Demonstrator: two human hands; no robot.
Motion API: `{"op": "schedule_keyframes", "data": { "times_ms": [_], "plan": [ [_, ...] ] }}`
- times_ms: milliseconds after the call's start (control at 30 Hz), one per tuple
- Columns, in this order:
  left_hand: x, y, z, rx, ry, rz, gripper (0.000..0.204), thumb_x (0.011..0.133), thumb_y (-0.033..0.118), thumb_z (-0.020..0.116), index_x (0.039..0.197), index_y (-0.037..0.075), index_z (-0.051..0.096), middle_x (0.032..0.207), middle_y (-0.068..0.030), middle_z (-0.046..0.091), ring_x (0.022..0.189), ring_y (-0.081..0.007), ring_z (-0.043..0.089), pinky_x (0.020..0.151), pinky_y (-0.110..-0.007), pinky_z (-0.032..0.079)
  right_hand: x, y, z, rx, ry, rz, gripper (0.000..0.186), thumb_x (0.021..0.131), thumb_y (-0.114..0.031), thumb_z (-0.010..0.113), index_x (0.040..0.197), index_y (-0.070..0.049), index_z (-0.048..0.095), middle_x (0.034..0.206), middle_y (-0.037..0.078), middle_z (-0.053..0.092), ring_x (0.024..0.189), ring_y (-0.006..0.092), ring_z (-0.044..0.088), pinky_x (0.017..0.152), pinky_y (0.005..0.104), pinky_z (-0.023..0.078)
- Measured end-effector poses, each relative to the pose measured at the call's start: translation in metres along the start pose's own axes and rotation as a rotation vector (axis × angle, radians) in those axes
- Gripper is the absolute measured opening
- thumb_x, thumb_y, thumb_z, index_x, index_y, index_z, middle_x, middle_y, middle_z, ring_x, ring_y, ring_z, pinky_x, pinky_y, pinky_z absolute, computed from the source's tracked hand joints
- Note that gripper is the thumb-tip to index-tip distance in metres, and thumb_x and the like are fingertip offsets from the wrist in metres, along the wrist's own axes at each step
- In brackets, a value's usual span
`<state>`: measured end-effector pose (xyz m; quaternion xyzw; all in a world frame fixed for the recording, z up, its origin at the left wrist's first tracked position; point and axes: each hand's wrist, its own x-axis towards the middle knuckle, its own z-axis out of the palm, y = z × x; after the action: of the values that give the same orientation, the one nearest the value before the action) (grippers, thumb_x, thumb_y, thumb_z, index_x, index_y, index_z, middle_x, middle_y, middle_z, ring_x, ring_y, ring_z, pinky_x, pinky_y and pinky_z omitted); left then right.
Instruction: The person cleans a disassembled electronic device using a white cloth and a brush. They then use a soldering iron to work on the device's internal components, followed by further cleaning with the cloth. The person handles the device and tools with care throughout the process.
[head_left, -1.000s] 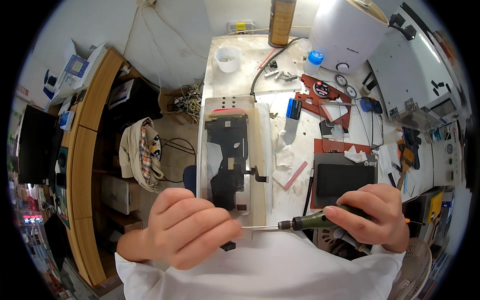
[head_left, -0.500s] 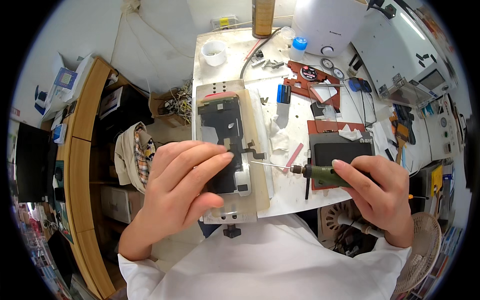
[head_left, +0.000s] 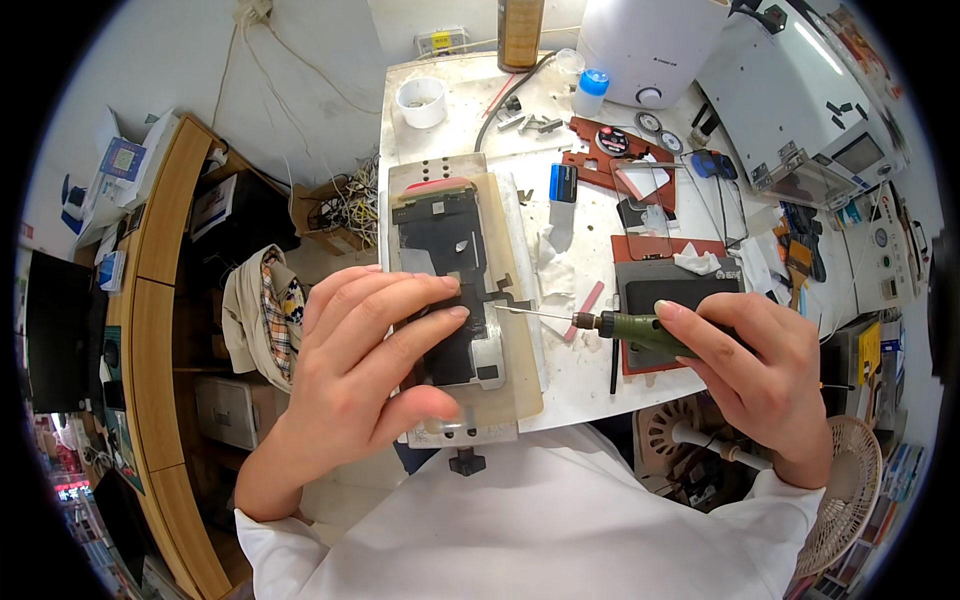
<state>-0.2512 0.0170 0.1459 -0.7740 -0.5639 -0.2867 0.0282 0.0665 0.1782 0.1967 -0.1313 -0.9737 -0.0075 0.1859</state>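
One opened phone panel, dark with bare silver metal at its lower corner (head_left: 455, 290), lies on a translucent beige plate (head_left: 525, 330). The left hand (head_left: 360, 370) rests flat on it, fingers spread and gripping nothing. The right hand (head_left: 755, 370) curls closed around one green-handled pointed tool (head_left: 625, 327), its thin tip just beyond the left fingertips (head_left: 455, 285).

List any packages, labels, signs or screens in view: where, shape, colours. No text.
Small box: far left on the wooden shelf, flat, blue and white.
Monitor: left edge, tall dark rectangle, screen off.
Wall label: top centre above the bench, small yellow strip.
Machine display: upper right on the white machine, small grey panel.
Cylinder can: top centre, brown label.
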Motion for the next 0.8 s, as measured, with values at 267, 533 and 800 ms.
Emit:
{"op": "schedule_keyframes", "data": {
  "times_ms": [267,533,800],
  "plan": [
    [0.0011,-0.0017,-0.0010,0.015,-0.020,-0.007,0.074,0.103,0.066,0.045,0.115,0.000,0.075,0.127,-0.0155,0.071,0.117,-0.0335,0.066,0.111,-0.052,0.042,0.0014,-0.0010,0.0015,-0.009,0.005,0.014,0.056,0.071,-0.006,0.078,0.127,-0.011,0.078,0.090,0.005,0.062,0.067,0.0174,0.061,0.054,0.0309,0.049],
    [0.0033,-0.0023,-0.0012,0.060,0.010,0.028,0.065,0.098,0.062,0.057,0.109,0.000,0.076,0.123,-0.0117,0.072,0.110,-0.0280,0.068,0.107,-0.046,0.044,0.0019,-0.0026,0.0007,-0.012,-0.015,0.026,0.056,0.072,-0.007,0.079,0.128,-0.012,0.078,0.090,0.005,0.062,0.068,0.0175,0.062,0.055,0.0310,0.050],
    [0.0022,-0.0014,-0.0013,0.059,0.002,0.017,0.066,0.098,0.062,0.057,0.109,0.000,0.076,0.123,-0.0117,0.073,0.111,-0.0279,0.068,0.109,-0.046,0.043,0.0020,-0.0016,0.0006,0.000,-0.029,0.017,0.057,0.071,-0.006,0.078,0.128,-0.012,0.077,0.089,0.005,0.061,0.067,0.0171,0.062,0.055,0.0308,0.050]
  ]
}}
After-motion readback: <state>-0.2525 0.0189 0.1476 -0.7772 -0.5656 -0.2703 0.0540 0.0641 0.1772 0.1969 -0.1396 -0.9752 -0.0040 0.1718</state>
